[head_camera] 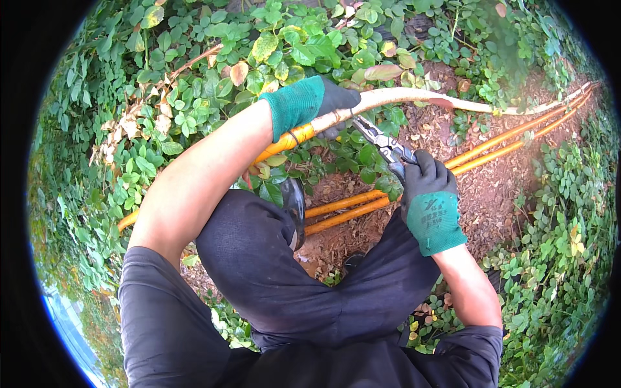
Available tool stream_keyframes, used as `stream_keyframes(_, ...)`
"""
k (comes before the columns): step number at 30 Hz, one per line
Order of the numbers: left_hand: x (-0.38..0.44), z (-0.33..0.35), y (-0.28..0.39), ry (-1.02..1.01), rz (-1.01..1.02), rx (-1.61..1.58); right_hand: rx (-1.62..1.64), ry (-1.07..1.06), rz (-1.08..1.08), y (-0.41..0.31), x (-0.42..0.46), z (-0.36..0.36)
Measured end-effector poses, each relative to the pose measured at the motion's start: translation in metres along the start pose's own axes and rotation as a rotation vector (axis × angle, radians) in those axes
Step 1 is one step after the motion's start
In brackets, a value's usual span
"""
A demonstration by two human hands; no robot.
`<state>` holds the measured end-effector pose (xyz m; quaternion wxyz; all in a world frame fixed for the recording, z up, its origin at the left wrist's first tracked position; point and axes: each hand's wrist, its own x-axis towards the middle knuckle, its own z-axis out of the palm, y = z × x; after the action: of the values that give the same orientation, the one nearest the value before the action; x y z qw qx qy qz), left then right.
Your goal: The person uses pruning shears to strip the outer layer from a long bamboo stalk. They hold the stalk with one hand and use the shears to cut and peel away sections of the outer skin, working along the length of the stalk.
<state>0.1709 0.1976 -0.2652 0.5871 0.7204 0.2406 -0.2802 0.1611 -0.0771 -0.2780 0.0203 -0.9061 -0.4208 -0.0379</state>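
Observation:
My left hand (335, 101), in a green knit glove with a dark coated palm, grips a pale hose (407, 95) close to where it meets an orange hose (291, 139). Dark wire (351, 113) circles the pale hose just right of my fingers, and another turn of wire binds the orange section. In my right hand (429, 189), gloved alike, are metal pliers (388, 148). Their jaws reach up to the wire on the hose; whether they bite it is too small to tell. My left fingertips are partly hidden under the hose.
Two orange hoses (349, 208) run across the leaf-strewn soil (485, 208) beneath the raised hose, past my dark shoe (293, 203). Leafy plants (548, 291) crowd both sides and the far edge. A dry brown stem (194, 60) sticks out at the upper left.

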Motion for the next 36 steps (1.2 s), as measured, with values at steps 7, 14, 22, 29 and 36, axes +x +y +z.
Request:
stream_keyframes(7, 0.002, 0.003, 0.001, 0.036, 0.034, 0.183, 0.241, -0.323, 0.014, 0.014, 0.009, -0.012)
stream_keyframes(14, -0.015, -0.001, 0.01, 0.012, 0.068, 0.231, 0.873, -0.818, 0.263, 0.026, 0.04, -0.046)
stream_keyframes(22, -0.03, 0.006, 0.028, -0.044, 0.23, 0.439, 2.848, -1.104, 0.581, 0.001, -0.022, 0.005)
stream_keyframes(29, -0.029, 0.004, 0.025, 0.003, 0.005, 0.176, 2.708, -1.053, 0.601, -0.01, -0.032, -0.031)
stream_keyframes(36, -0.009, 0.002, 0.018, -0.134, 0.007, 0.138, 0.76, -0.506, 0.162, 0.031, -0.024, -0.072)
